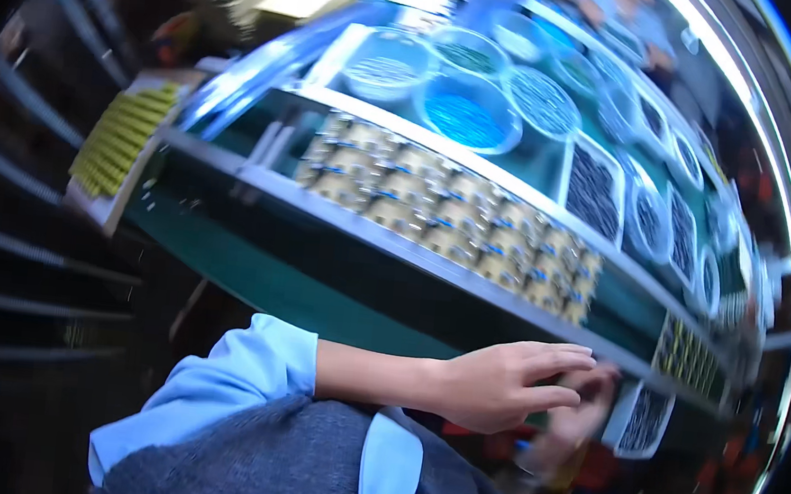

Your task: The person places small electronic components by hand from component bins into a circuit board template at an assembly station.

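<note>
My left hand (pixel 516 384) reaches across to the right in front of my body, its fingers stretched out and the thumb apart, with nothing visible in it. Just beyond its fingertips is my right hand (pixel 584 406), smeared by motion and partly covered by the left one. Whether the two hands touch, or the right one holds anything, I cannot make out. Close to the right hand, a small white bin (pixel 638 421) holds dark small parts. In front of both hands, a panel of cream circuit boards (pixel 446 216) with small components lies along a metal rail (pixel 378 231).
Behind the boards stand several round tubs, one with blue parts (pixel 465 120), and a white bin of dark parts (pixel 594 188). A yellow-green board panel (pixel 125 140) sits at the left, another panel (pixel 687 356) at the right. Someone's arm (pixel 656 58) shows across the bench.
</note>
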{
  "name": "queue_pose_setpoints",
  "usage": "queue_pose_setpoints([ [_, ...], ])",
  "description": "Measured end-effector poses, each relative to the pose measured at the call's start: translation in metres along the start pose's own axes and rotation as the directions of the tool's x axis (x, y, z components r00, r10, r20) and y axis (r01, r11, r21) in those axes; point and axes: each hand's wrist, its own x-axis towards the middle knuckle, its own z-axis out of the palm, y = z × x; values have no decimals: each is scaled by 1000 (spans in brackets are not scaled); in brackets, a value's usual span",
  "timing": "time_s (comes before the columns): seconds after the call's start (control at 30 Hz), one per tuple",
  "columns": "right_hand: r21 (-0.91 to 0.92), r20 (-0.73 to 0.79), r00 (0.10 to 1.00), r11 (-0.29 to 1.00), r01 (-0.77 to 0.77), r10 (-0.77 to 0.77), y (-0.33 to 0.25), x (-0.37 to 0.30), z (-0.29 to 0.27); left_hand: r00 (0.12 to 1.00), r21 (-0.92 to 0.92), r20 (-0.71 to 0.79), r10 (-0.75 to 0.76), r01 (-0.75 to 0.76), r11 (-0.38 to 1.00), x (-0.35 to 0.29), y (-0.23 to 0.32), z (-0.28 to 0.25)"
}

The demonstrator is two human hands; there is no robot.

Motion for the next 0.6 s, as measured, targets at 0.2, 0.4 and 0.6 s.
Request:
queue_pose_setpoints([
  [0.2,-511,679,635,384,769,-368,-210,-3,77,906,386,-364,-216,358,850,-46,23,-156],
  [0.4,-710,653,358,-375,596,-668,-330,16,108,-66,-167,-985,-157,576,800,-176,45,-276],
  [0.6,-507,842,460,-701,501,-281,-200,113,126,-635,-515,-714,-294,193,835,-313,66,-357],
])
